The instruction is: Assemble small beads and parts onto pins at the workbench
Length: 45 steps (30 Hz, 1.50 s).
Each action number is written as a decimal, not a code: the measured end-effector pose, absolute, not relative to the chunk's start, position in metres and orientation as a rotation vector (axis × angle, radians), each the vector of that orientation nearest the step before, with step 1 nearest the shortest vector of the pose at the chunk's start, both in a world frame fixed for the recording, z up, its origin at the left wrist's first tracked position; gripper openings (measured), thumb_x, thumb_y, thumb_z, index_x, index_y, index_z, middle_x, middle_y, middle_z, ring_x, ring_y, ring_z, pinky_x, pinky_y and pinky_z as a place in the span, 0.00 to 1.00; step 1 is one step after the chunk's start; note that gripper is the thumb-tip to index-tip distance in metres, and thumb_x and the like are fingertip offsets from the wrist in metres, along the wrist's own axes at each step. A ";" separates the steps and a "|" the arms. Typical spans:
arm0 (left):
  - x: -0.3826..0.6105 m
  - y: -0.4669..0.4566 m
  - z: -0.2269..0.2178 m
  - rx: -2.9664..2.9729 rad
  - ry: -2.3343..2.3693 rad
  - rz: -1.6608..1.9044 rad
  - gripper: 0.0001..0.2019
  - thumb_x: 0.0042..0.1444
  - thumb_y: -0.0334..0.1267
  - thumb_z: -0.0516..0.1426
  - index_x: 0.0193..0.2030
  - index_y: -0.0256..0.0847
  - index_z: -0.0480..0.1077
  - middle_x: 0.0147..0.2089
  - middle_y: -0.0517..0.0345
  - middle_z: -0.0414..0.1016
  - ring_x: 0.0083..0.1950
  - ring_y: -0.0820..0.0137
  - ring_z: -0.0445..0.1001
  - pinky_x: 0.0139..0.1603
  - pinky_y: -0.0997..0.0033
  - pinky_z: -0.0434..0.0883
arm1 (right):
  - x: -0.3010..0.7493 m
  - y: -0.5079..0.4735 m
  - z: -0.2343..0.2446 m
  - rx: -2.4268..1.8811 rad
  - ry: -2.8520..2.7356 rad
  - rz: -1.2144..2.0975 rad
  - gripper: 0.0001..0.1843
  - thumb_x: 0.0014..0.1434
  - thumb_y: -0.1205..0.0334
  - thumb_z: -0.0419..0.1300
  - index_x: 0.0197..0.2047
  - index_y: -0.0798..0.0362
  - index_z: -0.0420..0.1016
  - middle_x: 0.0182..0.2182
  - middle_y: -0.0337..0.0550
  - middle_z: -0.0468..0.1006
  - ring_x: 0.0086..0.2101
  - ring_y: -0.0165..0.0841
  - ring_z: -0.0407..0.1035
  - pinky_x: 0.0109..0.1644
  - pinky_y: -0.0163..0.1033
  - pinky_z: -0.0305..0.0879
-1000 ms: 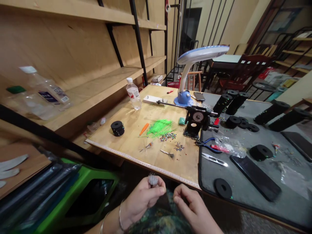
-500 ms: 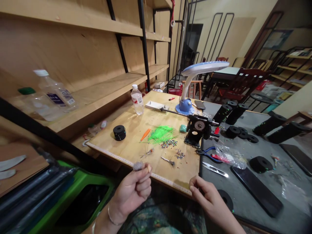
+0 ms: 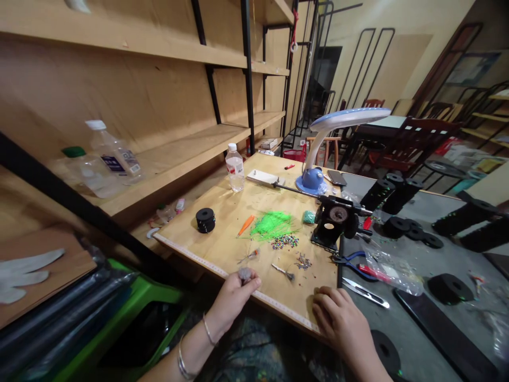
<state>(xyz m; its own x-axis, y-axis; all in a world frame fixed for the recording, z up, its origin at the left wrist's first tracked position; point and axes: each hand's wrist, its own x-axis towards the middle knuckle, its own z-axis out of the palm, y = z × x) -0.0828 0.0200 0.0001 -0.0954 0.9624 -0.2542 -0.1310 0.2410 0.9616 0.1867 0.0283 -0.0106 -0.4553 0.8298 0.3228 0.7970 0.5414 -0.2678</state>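
My left hand [image 3: 234,300] is closed at the table's front edge, pinching a small grey fuzzy tuft [image 3: 245,274] between thumb and fingers. My right hand [image 3: 342,318] rests on the front edge further right, its fingers curled together and the palm side hidden; whether it holds anything does not show. Between and beyond the hands lie a feathery piece with an orange tip [image 3: 254,253], a white stick with a dark tuft [image 3: 284,272] and a scatter of tiny metal parts [image 3: 304,261]. Behind them are mixed beads [image 3: 284,242] and bright green strands [image 3: 272,225].
A black clamp-like device [image 3: 332,220] with a long rod stands at the right, before a blue desk lamp [image 3: 311,181]. Blue-handled pliers [image 3: 353,261], scissors [image 3: 365,293] and black foam spools [image 3: 450,288] lie on the grey table. A water bottle [image 3: 235,168] stands near the shelf.
My left hand has turned over, its back now upward, still pinching the grey tuft. My right hand has come down onto the table edge. The camera view has shifted slightly.
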 end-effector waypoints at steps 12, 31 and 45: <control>-0.073 0.018 0.023 1.214 1.325 1.077 0.08 0.51 0.40 0.59 0.27 0.38 0.69 0.25 0.60 0.68 0.31 0.68 0.66 0.35 0.71 0.63 | 0.101 0.025 -0.004 -1.150 -1.841 1.041 0.15 0.62 0.60 0.54 0.52 0.52 0.67 0.42 0.50 0.79 0.40 0.37 0.75 0.41 0.38 0.72; -0.077 0.017 0.032 1.049 1.234 1.045 0.10 0.48 0.40 0.61 0.24 0.38 0.68 0.21 0.66 0.59 0.25 0.75 0.56 0.29 0.74 0.56 | 0.101 0.034 -0.005 -1.147 -1.911 0.764 0.08 0.63 0.62 0.52 0.38 0.53 0.71 0.27 0.42 0.74 0.25 0.32 0.68 0.30 0.34 0.64; -0.077 0.021 0.025 1.030 1.271 1.150 0.09 0.48 0.39 0.62 0.25 0.38 0.69 0.22 0.65 0.62 0.27 0.73 0.60 0.30 0.74 0.58 | 0.091 0.035 -0.002 -1.090 -1.952 1.019 0.16 0.65 0.56 0.50 0.29 0.52 0.70 0.19 0.36 0.71 0.21 0.29 0.65 0.28 0.33 0.61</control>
<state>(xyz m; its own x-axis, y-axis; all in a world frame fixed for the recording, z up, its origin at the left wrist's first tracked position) -0.0768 0.0207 0.0246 -0.0400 0.9866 -0.1584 -0.0592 0.1560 0.9860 0.0914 0.0347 -0.0020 -0.4257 0.8876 0.1757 0.3632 0.3455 -0.8653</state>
